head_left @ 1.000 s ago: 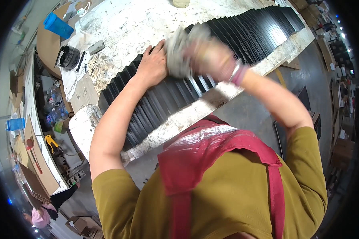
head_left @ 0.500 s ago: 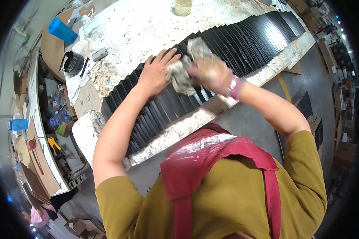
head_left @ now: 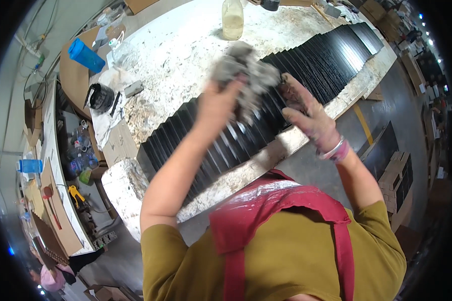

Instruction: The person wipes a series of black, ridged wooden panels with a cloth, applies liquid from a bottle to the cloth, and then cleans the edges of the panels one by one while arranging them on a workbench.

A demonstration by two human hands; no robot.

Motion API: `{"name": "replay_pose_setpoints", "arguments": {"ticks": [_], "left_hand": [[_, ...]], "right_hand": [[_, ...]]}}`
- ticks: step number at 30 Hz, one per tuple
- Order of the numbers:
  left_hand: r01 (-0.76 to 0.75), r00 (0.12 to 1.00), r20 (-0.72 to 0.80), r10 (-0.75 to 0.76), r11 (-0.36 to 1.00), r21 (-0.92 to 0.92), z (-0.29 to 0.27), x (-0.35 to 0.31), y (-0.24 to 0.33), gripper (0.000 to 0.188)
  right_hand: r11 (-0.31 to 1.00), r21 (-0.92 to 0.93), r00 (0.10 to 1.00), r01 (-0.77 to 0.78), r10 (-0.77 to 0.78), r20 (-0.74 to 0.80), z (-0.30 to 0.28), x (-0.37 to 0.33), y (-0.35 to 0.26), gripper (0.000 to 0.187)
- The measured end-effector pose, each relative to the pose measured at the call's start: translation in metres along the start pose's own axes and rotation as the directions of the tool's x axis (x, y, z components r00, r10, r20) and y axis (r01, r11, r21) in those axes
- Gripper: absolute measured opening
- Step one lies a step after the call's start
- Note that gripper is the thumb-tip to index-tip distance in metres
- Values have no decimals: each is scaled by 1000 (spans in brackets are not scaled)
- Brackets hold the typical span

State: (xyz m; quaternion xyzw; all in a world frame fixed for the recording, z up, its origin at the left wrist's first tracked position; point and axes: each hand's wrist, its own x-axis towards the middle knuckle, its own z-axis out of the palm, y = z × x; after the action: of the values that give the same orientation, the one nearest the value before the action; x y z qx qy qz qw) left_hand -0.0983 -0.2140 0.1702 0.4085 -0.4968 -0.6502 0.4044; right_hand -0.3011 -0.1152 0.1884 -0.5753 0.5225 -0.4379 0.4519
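My left hand (head_left: 215, 108) grips a crumpled grey-white rag (head_left: 253, 75), raised over the middle of a long overlapping row of glossy black strips (head_left: 324, 57). Motion blurs both the hand and the cloth. To the right, my right hand (head_left: 314, 120), in a stained glove with a purple cuff, is held palm inward with thumb and fingers apart. It holds nothing and hovers by the strips' near edge; whether it touches them I cannot tell. The row lies slantwise along the near side of a paint-spattered white table (head_left: 186, 65).
A bottle of yellowish liquid (head_left: 232, 22) stands beyond the strips. At the left are a blue cup (head_left: 86, 55), a black-smeared tub (head_left: 100, 98) and a grey block (head_left: 133, 89). Farther left, a shelf holds plastic bottles and a yellow tool (head_left: 76, 195).
The rag has passed from my right hand to my left and been lifted off the strips. My right hand has moved right and opened. The view has shifted slightly.
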Motion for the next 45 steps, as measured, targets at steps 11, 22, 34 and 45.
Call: {"name": "replay_pose_setpoints", "arguments": {"ticks": [11,22,34,45], "left_hand": [[-546,838,512,190,304,780,-43,113,-44,43],[-325,903,429,10,669,669,-23,164,-48,38],[-346,902,337,270,919,190,23,88,-8,62],[-565,804,559,205,-32,824,1,95,-86,52]], "right_hand": [[346,-930,988,126,-129,86,51,7,69,85],[446,-888,990,112,-127,61,48,11,59,82],[890,378,958,255,-179,-223,-64,89,53,53],[611,-701,843,368,99,529,-45,-41,29,29]]}}
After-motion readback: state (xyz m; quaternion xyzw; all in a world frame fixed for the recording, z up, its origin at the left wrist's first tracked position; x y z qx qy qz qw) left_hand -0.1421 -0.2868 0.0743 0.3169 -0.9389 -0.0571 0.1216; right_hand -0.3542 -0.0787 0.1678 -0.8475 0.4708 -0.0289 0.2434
